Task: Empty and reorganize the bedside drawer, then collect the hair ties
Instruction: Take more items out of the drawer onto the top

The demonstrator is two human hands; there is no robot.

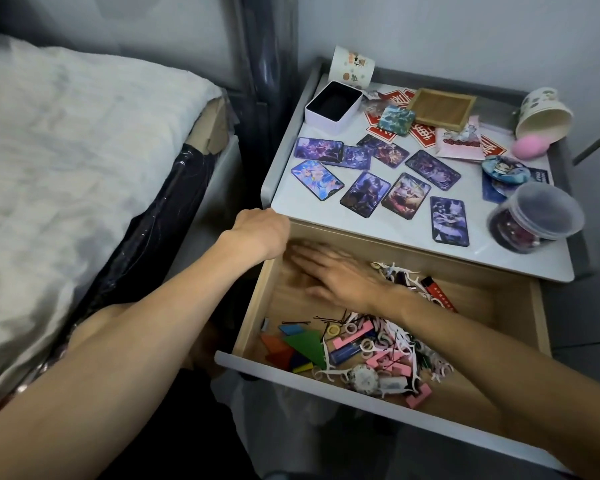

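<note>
Two hands at centre frame. Right hand (329, 275) lies flat, fingers straight, on drawer (492, 306) floor, holding nothing. Left hand (257, 233) at nightstand (326, 218) corner; cannot tell its grip.

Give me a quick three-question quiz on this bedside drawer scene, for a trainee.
1. True or false: the drawer is shut.
2. Which hand lies flat inside the drawer? A left, B right.
3. Fill in: the pink sponge lies beside a tipped ___.
Key: 1 false; 2 B, the right hand; 3 cup.
</note>
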